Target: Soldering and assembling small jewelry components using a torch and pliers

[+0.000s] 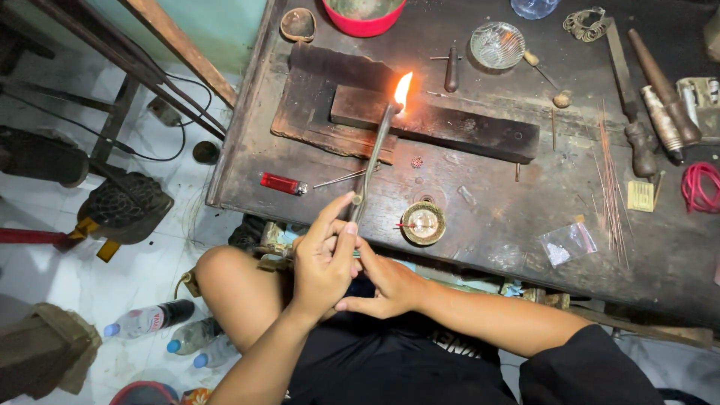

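The dark scorched wooden desk (525, 202) carries a long charred wooden block (450, 127), where the flame (403, 90) of a slim metal torch pipe (373, 161) burns. The left hand (324, 262) has its fingers closed round the pipe's near end; the right hand (379, 281) sits just behind it, grip unclear. Risk, as judged: a wavering tip could sweep flame toward the red plastic lighter (283, 183) or the small round brass dish (423, 223).
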